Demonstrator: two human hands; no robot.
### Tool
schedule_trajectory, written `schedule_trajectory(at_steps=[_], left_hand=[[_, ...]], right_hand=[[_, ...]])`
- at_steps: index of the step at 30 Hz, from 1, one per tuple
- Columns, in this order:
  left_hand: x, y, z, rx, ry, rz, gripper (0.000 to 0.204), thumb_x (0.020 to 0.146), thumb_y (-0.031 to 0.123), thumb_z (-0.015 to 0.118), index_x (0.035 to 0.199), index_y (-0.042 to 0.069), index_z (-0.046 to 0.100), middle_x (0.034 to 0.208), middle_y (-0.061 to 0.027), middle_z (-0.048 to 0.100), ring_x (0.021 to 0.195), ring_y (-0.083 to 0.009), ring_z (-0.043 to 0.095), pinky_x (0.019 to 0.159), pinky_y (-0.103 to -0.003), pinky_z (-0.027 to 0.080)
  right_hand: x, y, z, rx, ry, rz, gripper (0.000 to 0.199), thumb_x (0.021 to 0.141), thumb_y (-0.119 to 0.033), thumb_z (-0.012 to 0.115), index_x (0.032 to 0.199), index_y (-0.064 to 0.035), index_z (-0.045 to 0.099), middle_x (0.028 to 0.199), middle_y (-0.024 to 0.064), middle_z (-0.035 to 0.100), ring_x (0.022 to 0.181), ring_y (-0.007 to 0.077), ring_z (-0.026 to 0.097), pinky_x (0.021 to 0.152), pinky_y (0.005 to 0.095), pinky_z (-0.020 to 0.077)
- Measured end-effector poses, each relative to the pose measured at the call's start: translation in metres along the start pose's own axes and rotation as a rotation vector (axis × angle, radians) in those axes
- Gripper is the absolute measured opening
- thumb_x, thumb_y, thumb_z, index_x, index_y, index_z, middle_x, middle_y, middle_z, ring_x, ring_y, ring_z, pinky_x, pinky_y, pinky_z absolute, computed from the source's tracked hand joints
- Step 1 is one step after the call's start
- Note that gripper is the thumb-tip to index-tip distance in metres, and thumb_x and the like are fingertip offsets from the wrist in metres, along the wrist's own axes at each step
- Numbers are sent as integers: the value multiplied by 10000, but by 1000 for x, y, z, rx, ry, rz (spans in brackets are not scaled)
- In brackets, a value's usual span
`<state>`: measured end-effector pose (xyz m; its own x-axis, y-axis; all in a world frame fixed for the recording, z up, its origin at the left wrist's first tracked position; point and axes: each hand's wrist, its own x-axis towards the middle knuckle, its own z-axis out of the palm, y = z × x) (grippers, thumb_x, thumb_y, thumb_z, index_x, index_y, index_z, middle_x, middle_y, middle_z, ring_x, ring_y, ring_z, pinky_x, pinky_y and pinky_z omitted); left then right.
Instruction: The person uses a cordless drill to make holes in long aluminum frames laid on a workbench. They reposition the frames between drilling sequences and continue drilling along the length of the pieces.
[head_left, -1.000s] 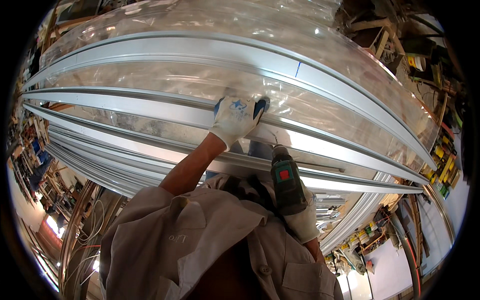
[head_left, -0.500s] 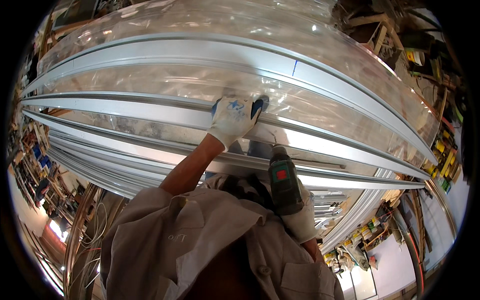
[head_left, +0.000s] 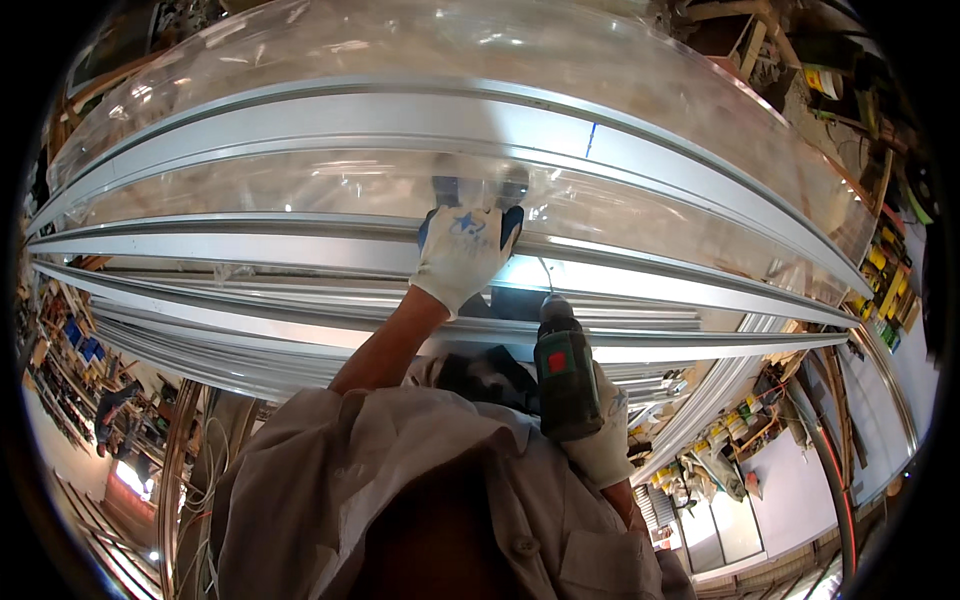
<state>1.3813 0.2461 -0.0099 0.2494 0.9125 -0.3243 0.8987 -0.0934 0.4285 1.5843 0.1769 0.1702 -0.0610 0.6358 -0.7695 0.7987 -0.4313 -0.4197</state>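
In the head view, the left hand (head_left: 464,255), in a white glove with blue fingers, was clamped on the middle bar (head_left: 620,278), a long strip of pale metal that ran out to either side of it. Its fingers went over the bar's far edge. The right hand (head_left: 605,430), also gloved, was closed around the drill (head_left: 566,378), to the right of the left hand and nearer the body. The handle was hidden, so whether a finger pressed the trigger could not be told. The bit (head_left: 548,278) pointed toward the middle bar near the left hand; whether its tip touched the metal was too small to tell.

Beyond the left hand lay a clear plastic sheet (head_left: 330,180) and a wide bar (head_left: 350,115) with 1 blue mark (head_left: 591,140). A nearer bar (head_left: 700,348) ran under the left forearm (head_left: 390,340).

Doing this well seemed to call for 3 things: a firm left grip, so that the long bar would not twist or chatter; the bit square to the face, with the right wrist in line behind the drill; and more room between the bit and the left hand, since a slipping tip could catch the glove. Light pressure at first would probably have helped, as smooth metal lets a bit wander.
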Motion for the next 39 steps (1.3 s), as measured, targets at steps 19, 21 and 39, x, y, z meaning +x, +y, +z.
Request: schedule_trajectory(at_steps=[19,21,39], left_hand=[[5,6,-24,-86,-224,-109,275,979,332,586,986,85,706,826,-144,718,794,-341,689,782,-461,517],[4,6,-21,-78,-218,-112,280,980,336,585,995,86,710,829,-147,720,794,-341,689,783,-463,516],[3,7,-20,-56,-210,-121,278,988,335,584,984,90,716,797,-134,710,769,-339,683,788,-454,505]], right_hand=[[-14,-3,16,162,130,-11,554,732,-194,792,1220,2,617,875,208,702,814,398,715,687,442,548],[-15,-4,16,178,131,-4,561,732,-202,789,1224,3,614,864,214,699,813,403,714,691,443,548],[-19,5,25,250,145,-40,693,696,-245,808,1300,-3,568,997,228,676,906,432,669,766,466,527]])
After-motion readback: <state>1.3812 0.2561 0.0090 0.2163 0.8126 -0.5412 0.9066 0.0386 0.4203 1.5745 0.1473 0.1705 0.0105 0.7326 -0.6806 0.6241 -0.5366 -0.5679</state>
